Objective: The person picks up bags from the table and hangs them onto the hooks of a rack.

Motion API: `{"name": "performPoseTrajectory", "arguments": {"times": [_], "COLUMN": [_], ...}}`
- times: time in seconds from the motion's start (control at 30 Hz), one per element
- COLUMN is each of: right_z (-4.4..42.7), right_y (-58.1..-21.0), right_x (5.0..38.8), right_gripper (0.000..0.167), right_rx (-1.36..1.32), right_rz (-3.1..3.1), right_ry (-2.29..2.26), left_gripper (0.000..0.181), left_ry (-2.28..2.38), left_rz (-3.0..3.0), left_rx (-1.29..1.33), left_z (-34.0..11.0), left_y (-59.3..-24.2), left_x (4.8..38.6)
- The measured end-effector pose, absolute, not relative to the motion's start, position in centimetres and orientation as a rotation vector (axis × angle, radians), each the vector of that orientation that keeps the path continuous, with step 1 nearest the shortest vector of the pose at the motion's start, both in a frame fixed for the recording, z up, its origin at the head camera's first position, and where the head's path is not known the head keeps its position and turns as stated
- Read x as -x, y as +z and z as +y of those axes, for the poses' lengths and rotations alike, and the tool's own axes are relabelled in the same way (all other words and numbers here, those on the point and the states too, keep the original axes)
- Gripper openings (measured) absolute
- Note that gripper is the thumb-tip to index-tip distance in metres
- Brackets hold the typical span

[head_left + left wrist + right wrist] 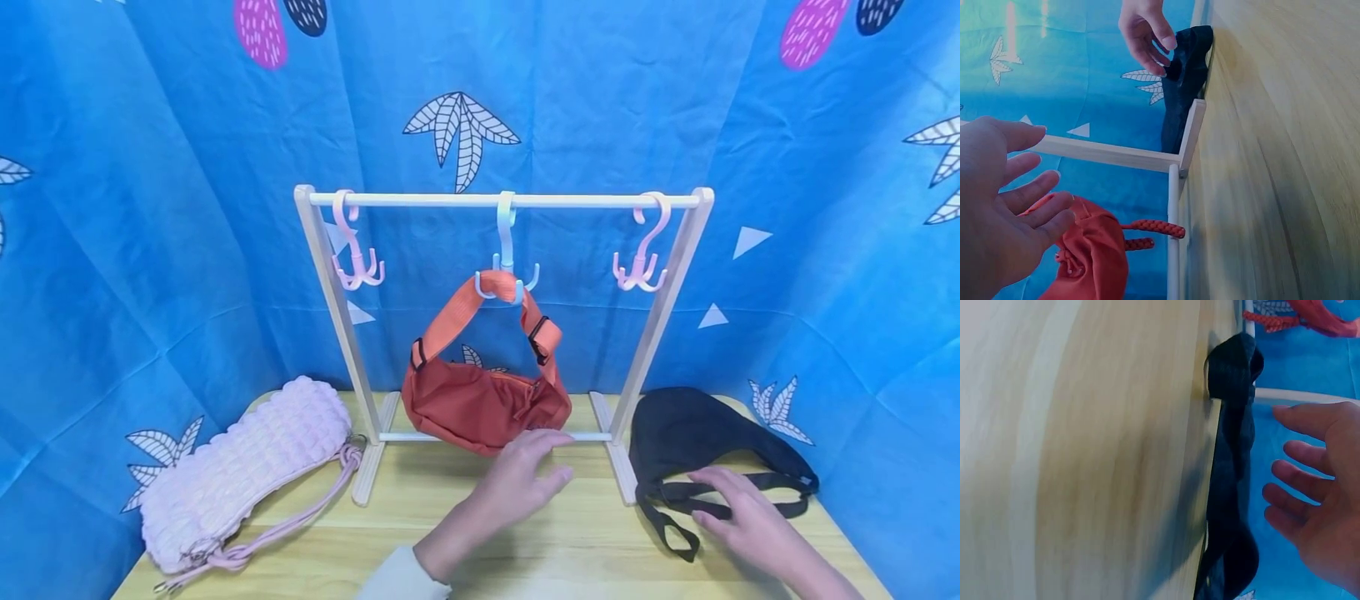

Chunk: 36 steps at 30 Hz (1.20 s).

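The black bag [686, 429] lies just to the right of the rack [427, 200], beside its right foot, its straps [654, 512] spread toward the front. The right hand [738, 517] is above those straps, fingers loosely bent and apart, gripping nothing; the right wrist view shows a gap between the fingers and the strap. The body of the bag lies farther back than the hand.

The red bag [465, 404] hangs within the rack, near its middle, its orange strap [450, 321] looped over a blue hook [506, 237] on the top rail. The left hand [517, 479] is in front of the rack's lower bar, fingers relaxed and spread, holding nothing. It overlaps the bag's lower edge from the head; whether they touch cannot be told. Any label or writing on the bags is too small to make out.

Pink hooks hang from the rail near the rack's left end [358, 265] and right end [639, 268]. Left of the rack lies a puffy lilac bag [247, 458], its knotted cord [236, 557] on the side toward the rack. Beneath the rack is a wood-grain table [585, 542]; behind it, a blue curtain [600, 108] with leaf prints and pale triangles.
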State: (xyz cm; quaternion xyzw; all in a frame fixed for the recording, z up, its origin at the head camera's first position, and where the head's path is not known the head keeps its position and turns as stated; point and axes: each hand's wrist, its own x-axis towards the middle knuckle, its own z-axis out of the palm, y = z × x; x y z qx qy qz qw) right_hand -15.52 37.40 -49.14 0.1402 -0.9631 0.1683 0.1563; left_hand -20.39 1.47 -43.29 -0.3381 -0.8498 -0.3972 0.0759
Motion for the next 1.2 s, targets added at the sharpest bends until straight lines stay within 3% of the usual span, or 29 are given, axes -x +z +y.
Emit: {"name": "performPoseTrajectory", "arguments": {"times": [0.47, 1.2], "right_z": [39.4, 43.1], "right_y": [-49.7, -51.5], "right_x": [16.2, 17.1], "right_gripper": [0.057, 0.062], "right_rx": [-0.521, -0.619], "right_rz": [-2.79, -2.737], "right_ry": [0.32, 0.185], "left_gripper": [0.042, 0.041], "left_ry": [-1.081, -0.913], "left_rz": [-2.603, -2.595], "left_rx": [1.051, 1.167], "left_z": [3.0, 6.0], "left_y": [-44.1, -45.6], "left_x": [20.5, 20.3]}}
